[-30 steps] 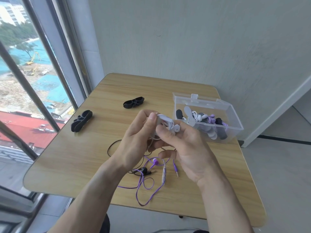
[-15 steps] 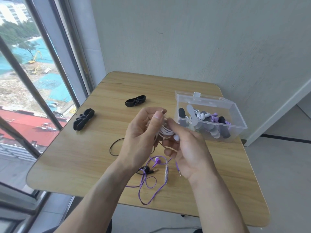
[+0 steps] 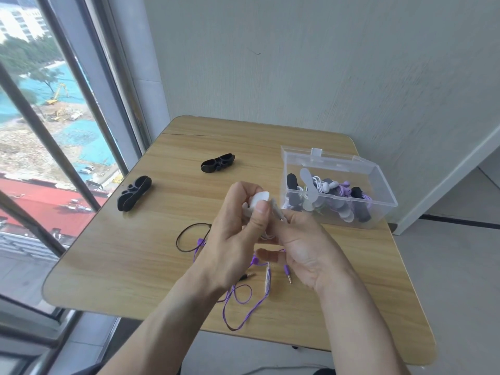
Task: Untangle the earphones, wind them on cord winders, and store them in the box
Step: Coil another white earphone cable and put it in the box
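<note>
1. The left hand [image 3: 232,234] curls round a white cord winder [image 3: 259,199], thumb pressed on its flap, holding it up above the table [image 3: 130,255].
2. The right hand [image 3: 305,247] pinches the white earphones [image 3: 277,209] at their slim inline piece, right beside the winder; white cord shows between the two palms.
3. Just right of the hands, the clear box [image 3: 378,185] stands open, holding several wound earphones on black, grey and purple winders.
4. Below the hands lie the purple earphones [image 3: 243,309], loose and looped, tangled with a black cable [image 3: 186,231].
5. Two black winders [image 3: 134,192] [image 3: 217,163] lie well apart on the left.
6. Half a second ago the white coil sat bare between the fingertips; now the winder's flap covers it.
</note>
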`<state>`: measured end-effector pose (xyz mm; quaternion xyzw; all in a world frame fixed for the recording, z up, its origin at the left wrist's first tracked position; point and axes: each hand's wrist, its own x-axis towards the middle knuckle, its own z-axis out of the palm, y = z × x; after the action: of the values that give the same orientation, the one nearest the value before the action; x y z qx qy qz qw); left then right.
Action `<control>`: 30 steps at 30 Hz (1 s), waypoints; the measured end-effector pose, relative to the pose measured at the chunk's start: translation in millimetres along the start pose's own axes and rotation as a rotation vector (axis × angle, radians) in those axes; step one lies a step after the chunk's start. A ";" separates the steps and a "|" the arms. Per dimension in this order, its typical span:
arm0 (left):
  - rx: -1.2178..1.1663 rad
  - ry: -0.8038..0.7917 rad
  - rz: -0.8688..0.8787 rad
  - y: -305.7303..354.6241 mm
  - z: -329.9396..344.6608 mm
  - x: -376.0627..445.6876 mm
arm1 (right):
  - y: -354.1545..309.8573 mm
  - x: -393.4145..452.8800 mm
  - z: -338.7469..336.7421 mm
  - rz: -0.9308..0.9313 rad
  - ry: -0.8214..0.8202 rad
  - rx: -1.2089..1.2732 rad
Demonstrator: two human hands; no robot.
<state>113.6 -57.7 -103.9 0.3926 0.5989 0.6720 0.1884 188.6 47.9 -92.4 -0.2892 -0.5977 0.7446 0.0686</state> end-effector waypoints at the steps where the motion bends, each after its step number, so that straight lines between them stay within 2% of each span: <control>1: 0.051 -0.006 0.015 -1.3 -0.6 -0.8 | 0.0 -0.1 -0.5 0.003 -0.023 0.005; 3: 0.124 -0.011 0.043 1.1 -1.9 -1.8 | 0.2 -1.2 0.3 0.004 -0.040 0.035; 6: 0.235 -0.024 0.089 5.0 -0.4 -1.8 | -0.5 -0.9 0.4 -0.039 0.025 0.097; 12: 0.517 0.088 0.252 7.0 5.0 3.4 | -7.9 -5.5 1.3 -0.102 0.133 0.201; 15: 0.602 0.145 0.222 9.2 -2.3 8.1 | -10.8 -1.6 -4.8 -0.169 0.297 0.233; 17: 0.558 0.118 0.095 10.1 -6.1 10.0 | -10.9 -1.1 -11.7 -0.274 0.504 -0.011; 19: 0.562 0.091 0.035 7.8 -6.9 9.0 | -9.7 -3.4 -9.4 -0.389 0.629 -0.286; 25: 0.580 0.013 0.010 -0.2 -3.1 2.2 | -0.1 -2.3 9.1 -0.824 0.703 -0.652; 30: 0.571 -0.017 -0.037 -2.7 -4.9 0.9 | 2.2 -2.1 12.7 -0.866 0.663 -0.742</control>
<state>108.7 -59.8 -106.1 0.4243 0.7694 0.4694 0.0877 184.3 35.6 -92.2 -0.2411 -0.8241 0.2656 0.4383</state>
